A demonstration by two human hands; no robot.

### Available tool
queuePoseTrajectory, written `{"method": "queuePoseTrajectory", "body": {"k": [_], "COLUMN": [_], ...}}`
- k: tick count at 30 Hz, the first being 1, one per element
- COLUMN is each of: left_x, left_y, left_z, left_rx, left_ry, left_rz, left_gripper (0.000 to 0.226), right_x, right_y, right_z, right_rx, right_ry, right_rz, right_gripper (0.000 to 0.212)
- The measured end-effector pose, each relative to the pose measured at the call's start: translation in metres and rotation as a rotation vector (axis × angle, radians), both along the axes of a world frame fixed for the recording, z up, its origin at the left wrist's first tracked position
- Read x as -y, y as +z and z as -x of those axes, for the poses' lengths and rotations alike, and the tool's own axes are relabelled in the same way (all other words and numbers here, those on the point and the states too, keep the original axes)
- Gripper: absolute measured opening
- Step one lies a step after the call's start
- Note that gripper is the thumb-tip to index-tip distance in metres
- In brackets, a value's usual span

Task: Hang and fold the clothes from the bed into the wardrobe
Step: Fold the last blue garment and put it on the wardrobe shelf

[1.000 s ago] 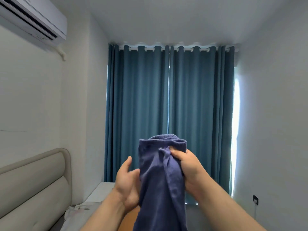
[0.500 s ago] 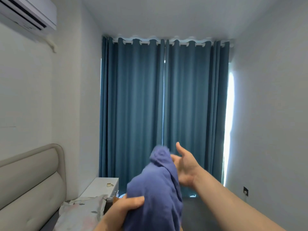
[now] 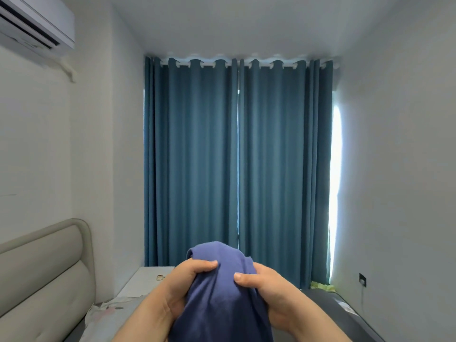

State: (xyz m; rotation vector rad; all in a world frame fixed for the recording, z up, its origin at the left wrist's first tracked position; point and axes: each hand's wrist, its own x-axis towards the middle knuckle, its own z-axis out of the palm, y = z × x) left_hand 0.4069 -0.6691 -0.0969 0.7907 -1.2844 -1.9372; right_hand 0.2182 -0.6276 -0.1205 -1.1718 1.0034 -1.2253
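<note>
We hold a blue garment (image 3: 222, 299) up in front of the closed curtains (image 3: 238, 164), our left hand (image 3: 180, 287) and right hand (image 3: 266, 290) both clenched on it from either side, thumbs pressed into the near face of the cloth and the other fingers hidden behind it. The soft, dull blue fabric bunches into a rounded hump above our thumbs and hangs down in loose folds past the lower edge of view, with the bed's padded headboard (image 3: 42, 275) off to the left.
</note>
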Motion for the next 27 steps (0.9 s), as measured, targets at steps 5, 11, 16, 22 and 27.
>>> {"method": "queuePoseTrajectory", "body": {"k": [5, 11, 16, 22, 27], "left_x": [0.012, 0.024, 0.025, 0.032, 0.053], "left_y": [0.0, -0.013, 0.004, 0.054, 0.072], "left_z": [0.003, 0.004, 0.004, 0.009, 0.012], "left_rx": [0.105, 0.058, -0.008, 0.262, 0.158], "left_ry": [0.11, 0.376, 0.328, 0.558, 0.482], "left_rz": [-0.109, -0.095, 0.372, 0.841, 0.255], "left_gripper": [0.03, 0.021, 0.098, 0.065, 0.031], "right_x": [0.006, 0.023, 0.025, 0.035, 0.055], "right_y": [0.011, 0.025, 0.061, 0.096, 0.097], "right_z": [-0.003, 0.006, 0.009, 0.015, 0.022], "right_rx": [-0.141, -0.344, -0.554, 0.098, -0.299], "right_ry": [-0.315, -0.487, -0.571, -0.184, -0.257], "right_rz": [0.166, 0.123, 0.302, 0.262, -0.06], "right_gripper": [0.031, 0.031, 0.029, 0.043, 0.035]}}
